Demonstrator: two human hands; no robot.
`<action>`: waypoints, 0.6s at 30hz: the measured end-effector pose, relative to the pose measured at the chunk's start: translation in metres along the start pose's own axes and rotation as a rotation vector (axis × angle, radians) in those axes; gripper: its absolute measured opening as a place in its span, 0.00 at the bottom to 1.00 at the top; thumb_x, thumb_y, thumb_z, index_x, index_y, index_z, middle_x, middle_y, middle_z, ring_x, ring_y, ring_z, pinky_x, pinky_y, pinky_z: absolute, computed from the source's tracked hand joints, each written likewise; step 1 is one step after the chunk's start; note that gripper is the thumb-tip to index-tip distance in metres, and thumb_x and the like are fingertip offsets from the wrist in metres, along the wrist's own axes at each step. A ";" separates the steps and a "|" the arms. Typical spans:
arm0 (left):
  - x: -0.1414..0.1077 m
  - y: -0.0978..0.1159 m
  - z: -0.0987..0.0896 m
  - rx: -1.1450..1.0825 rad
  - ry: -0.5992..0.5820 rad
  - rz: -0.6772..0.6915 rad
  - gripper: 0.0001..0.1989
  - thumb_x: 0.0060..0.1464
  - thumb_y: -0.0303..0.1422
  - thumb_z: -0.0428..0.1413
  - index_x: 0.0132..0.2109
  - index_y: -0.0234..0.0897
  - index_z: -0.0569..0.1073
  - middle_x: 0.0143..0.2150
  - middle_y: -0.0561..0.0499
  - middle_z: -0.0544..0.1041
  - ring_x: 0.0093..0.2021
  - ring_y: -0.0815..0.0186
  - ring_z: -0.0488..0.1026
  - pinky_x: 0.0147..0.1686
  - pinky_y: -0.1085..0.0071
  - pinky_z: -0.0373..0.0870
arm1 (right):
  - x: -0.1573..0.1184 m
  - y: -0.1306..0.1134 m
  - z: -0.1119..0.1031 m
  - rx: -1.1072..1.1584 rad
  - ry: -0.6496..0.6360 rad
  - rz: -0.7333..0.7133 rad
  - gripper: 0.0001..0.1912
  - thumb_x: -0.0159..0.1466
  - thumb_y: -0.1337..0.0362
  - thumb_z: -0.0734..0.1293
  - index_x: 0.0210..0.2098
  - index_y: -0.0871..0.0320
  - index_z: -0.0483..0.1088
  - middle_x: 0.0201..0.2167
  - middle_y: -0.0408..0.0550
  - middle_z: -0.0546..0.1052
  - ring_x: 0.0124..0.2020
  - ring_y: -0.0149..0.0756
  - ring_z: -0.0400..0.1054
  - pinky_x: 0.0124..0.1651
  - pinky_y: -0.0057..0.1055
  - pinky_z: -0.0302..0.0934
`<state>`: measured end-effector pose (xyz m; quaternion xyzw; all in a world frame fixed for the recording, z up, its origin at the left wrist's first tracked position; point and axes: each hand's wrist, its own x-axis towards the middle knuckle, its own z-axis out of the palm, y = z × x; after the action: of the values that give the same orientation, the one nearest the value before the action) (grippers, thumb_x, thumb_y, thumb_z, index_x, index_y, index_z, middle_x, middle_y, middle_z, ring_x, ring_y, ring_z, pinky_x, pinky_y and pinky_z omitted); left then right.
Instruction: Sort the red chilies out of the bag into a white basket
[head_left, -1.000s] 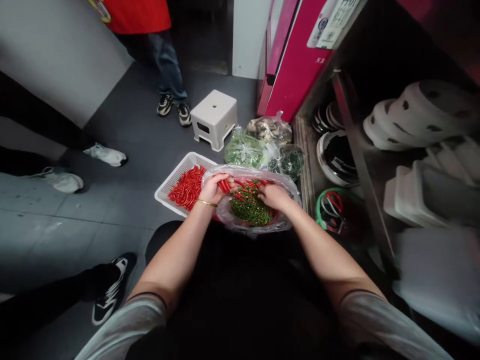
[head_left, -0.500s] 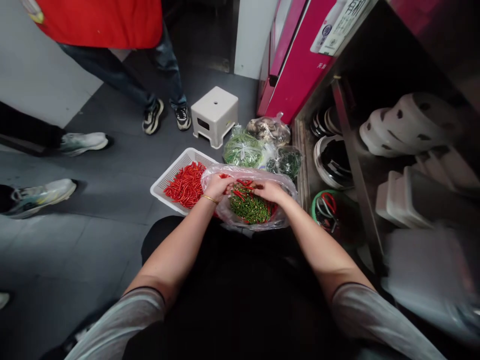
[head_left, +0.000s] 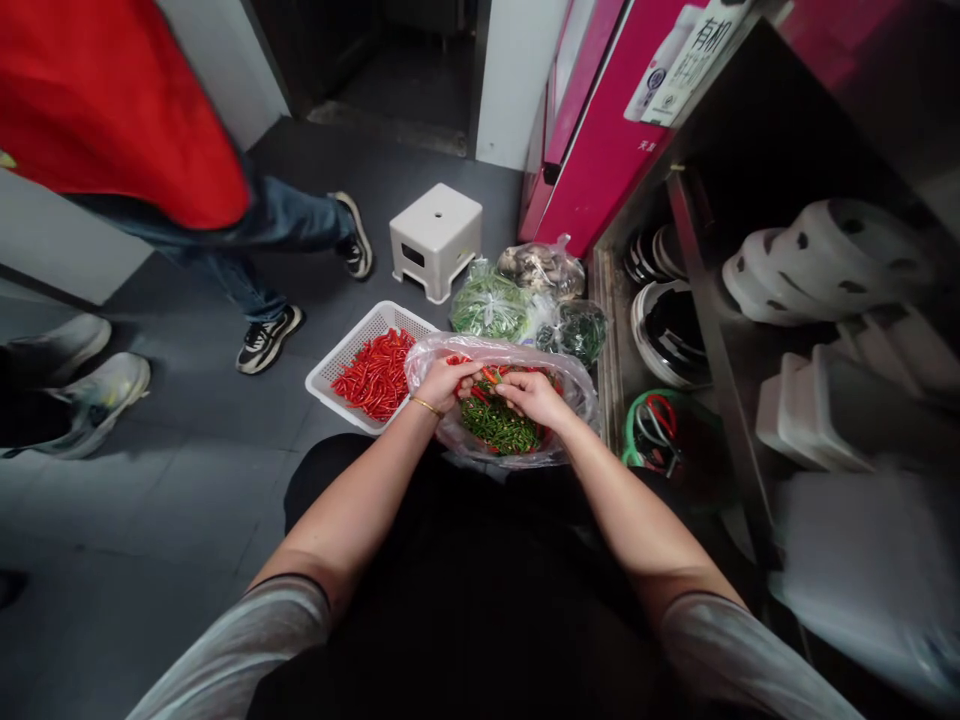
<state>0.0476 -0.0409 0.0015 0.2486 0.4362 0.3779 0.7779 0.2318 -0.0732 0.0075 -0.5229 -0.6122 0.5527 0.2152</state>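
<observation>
Both my hands are close together over an open clear plastic bag (head_left: 581, 385) between my knees. Green chili stems (head_left: 499, 425) and some red chilies fill the bag. My left hand (head_left: 446, 382), with a thin gold bracelet at its wrist, is closed around red chilies whose tips show at the fingers. Thumb and fingers of my right hand (head_left: 531, 395) pinch the green stem end of a red chili (head_left: 491, 376) that lies between the two hands. Left of the bag, a white perforated basket (head_left: 324, 378) holds a heap of red chilies (head_left: 375, 375).
Beyond the bag lie bagged greens (head_left: 489, 303) and bagged mushrooms (head_left: 541, 270). A white stool (head_left: 436, 235) stands behind the basket. At right is a metal shelf (head_left: 720, 350) with pots and containers. A person in red (head_left: 112, 110) walks at left; another person's shoes (head_left: 97, 400) are near.
My right hand has come up and left, closer to my left hand, with a chili now between them. The person in red has stepped to the left and nearer.
</observation>
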 end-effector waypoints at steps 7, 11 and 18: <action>-0.008 0.005 0.005 0.024 -0.115 0.063 0.21 0.36 0.34 0.70 0.24 0.33 0.64 0.14 0.60 0.61 0.14 0.80 0.55 0.13 0.81 0.46 | -0.005 -0.012 0.006 -0.261 0.005 -0.336 0.20 0.66 0.52 0.59 0.24 0.58 0.64 0.18 0.39 0.63 0.22 0.29 0.58 0.28 0.25 0.53; -0.006 0.009 0.000 0.021 -0.184 -0.097 0.15 0.39 0.30 0.67 0.25 0.31 0.67 0.15 0.56 0.64 0.13 0.79 0.57 0.13 0.82 0.45 | -0.017 -0.032 0.005 -0.569 -0.196 -0.503 0.17 0.70 0.59 0.57 0.29 0.59 0.69 0.28 0.47 0.73 0.31 0.32 0.66 0.37 0.28 0.58; 0.001 0.022 -0.014 -0.250 -0.020 -0.112 0.06 0.45 0.27 0.53 0.23 0.31 0.69 0.18 0.49 0.72 0.17 0.70 0.68 0.18 0.76 0.63 | 0.000 -0.022 -0.008 -1.239 -0.126 0.239 0.23 0.63 0.60 0.67 0.56 0.61 0.66 0.52 0.63 0.71 0.45 0.47 0.71 0.43 0.35 0.63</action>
<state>0.0274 -0.0264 0.0101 0.1288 0.3911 0.3826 0.8271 0.2292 -0.0659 0.0295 -0.5818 -0.7673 0.1456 -0.2271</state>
